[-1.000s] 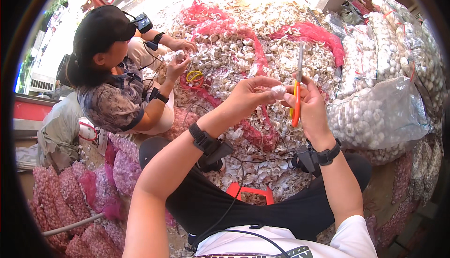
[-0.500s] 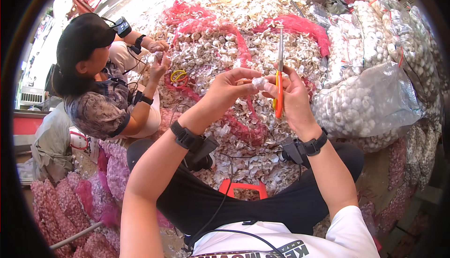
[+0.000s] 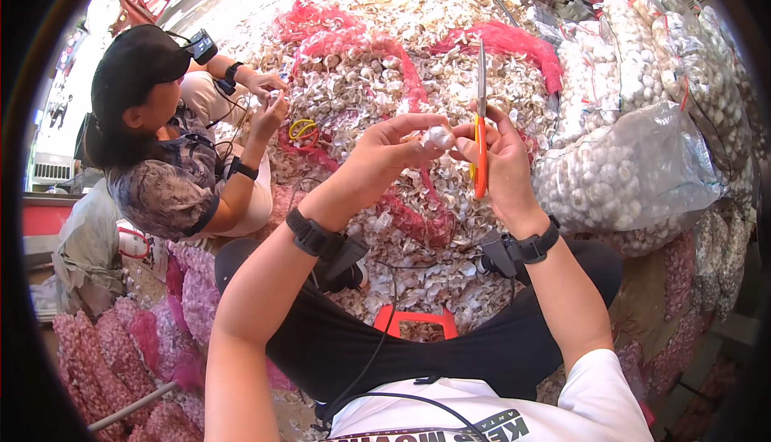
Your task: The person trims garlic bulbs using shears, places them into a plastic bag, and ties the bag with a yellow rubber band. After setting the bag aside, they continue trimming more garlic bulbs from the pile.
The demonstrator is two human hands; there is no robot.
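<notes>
My left hand (image 3: 388,151) pinches a whitish garlic bulb (image 3: 438,138) between thumb and fingers, out in front of me. Close on its right, my right hand (image 3: 503,157) is closed around a pair of scissors with orange and yellow handles (image 3: 481,157), the blades pointing up and away from me. The right thumb and fingertip are at the bulb's right side. Below both hands spreads a heap of loose garlic skins and bulbs (image 3: 474,81), with pink netting (image 3: 422,221) lying across it.
To the left a person in a black cap (image 3: 144,65) sits working with both hands. Clear bags full of garlic bulbs (image 3: 590,185) stand at the right. Pink net sacks (image 3: 100,350) fill the lower left. A red stool (image 3: 416,319) shows between my legs. Yellow-handled scissors (image 3: 303,130) rest on the heap.
The bulb has turned in my left fingers and shows more of its rounded side. My right fingers have shifted slightly against it. The person at left has lowered their hands a little.
</notes>
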